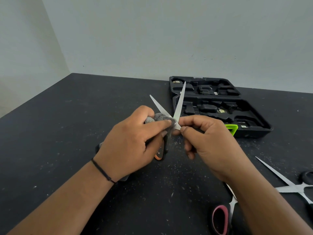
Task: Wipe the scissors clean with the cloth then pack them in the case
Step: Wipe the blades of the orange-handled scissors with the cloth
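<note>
A pair of scissors (179, 102) is held above the black table with its two silver blades spread apart and pointing away from me. Its black-and-orange handle (160, 152) shows below my left hand. My left hand (130, 143) holds a grey cloth (158, 118) and presses it against the blades near the pivot. My right hand (210, 141) pinches the scissors just right of the pivot; what its lower fingers hold is hidden. The open black case (254, 114) with moulded slots lies behind, to the right.
Two more pairs of scissors lie at the lower right: one with a pink-lined handle (220, 219), partly under my right forearm, and one spread open with black handles (291, 187). A green latch (231, 128) sits on the case's front. Dust specks cover the table (67, 133). A wall stands behind.
</note>
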The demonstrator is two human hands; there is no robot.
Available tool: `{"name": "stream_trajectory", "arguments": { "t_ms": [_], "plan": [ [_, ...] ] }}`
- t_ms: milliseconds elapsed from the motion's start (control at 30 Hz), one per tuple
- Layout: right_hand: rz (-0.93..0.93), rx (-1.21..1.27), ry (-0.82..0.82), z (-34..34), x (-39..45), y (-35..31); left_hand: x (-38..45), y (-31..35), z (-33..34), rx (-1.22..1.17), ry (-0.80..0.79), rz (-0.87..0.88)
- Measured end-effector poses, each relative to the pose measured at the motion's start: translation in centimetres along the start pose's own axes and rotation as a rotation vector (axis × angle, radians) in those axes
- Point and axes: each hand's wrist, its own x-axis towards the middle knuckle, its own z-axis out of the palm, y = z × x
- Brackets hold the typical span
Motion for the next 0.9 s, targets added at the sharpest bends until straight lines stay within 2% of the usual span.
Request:
{"name": "stream_trajectory", "arguments": {
  "t_ms": [167,300,467,600,767,900],
  "plan": [
    [-0.032,-0.036,0.020,0.16,-0.09,0.12,-0.18,0.47,0.16,0.002,-0.046,0.053],
    [-0.036,-0.060,-0.005,0.10,-0.07,0.05,0.08,-0.12,-0.08,0.029,0.011,-0.028],
    [-0.042,-0.046,0.001,0.13,-0.16,-0.05,-0.09,0.37,0.21,0.004,-0.004,0.030],
    [-0.042,-0.030,0.008,0.08,-0.09,-0.06,0.25,-0.05,0.00,0.012,0.060,-0.048],
    [-0.067,-0.043,0.006,0.19,-0.01,0.12,-0.04,0.29,0.22,0.013,0.046,0.017],
    [-0.055,-0.060,-0.003,0.07,0.06,0.25,0.26,-0.23,0.16,0.023,0.097,-0.067]
  ]
}}
